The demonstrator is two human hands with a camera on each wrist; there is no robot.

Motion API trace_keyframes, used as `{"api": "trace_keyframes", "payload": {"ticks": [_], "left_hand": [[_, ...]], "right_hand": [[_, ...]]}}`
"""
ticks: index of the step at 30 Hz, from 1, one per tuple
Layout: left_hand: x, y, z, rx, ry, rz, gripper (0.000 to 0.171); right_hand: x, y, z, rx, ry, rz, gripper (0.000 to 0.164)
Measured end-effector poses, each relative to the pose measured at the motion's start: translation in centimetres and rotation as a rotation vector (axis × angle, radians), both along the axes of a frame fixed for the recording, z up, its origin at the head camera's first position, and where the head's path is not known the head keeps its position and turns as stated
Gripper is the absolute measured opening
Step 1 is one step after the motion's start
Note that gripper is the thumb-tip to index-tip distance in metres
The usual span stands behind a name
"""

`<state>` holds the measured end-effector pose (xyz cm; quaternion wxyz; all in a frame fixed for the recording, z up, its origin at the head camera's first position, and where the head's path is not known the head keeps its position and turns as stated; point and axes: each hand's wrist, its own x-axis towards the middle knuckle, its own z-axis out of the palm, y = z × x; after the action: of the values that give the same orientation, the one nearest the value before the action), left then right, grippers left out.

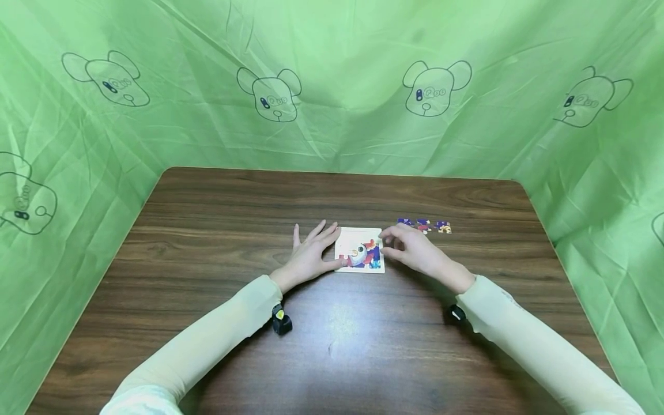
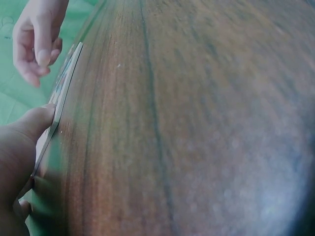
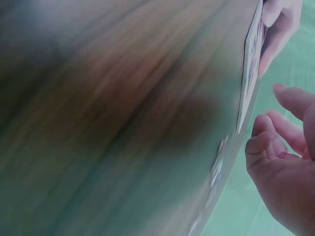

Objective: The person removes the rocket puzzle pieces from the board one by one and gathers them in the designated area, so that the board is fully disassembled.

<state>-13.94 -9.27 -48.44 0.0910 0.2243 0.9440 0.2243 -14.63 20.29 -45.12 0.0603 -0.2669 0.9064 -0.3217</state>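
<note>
A small square jigsaw puzzle in a white tray lies mid-table, with colourful pieces and a round pale figure in its lower right part; its upper left is plain white. My left hand spreads along the tray's left side, thumb resting on the lower left corner and fingers by the upper left. Over the right edge hovers my right hand, fingers loosely bent; the right wrist view shows thumb and fingers apart with nothing between them. Loose puzzle pieces lie just beyond that hand.
The dark wood-grain table stretches around the tray. Green fabric with printed bear heads hangs behind and at both sides of it. Each wrist carries a small black device.
</note>
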Motion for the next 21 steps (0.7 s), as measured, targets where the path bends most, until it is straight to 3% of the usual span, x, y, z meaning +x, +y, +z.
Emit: {"api": "trace_keyframes", "payload": {"ticks": [8,14,21], "left_hand": [[-0.1,0.2,0.0,0.005,-0.004,0.000,0.090],[-0.2,0.2,-0.3,0.012,0.001,-0.007,0.090],[-0.2,0.1,-0.4,0.014,0.001,-0.002,0.090]], "right_hand": [[0.1,-2.6,-0.4,0.024,0.024,0.058,0.035],[0.4,-3.9,-0.7,0.075,-0.005,0.025,0.045],[0.5,-4.3,-0.8,0.080,0.015,0.021,0.039]]}}
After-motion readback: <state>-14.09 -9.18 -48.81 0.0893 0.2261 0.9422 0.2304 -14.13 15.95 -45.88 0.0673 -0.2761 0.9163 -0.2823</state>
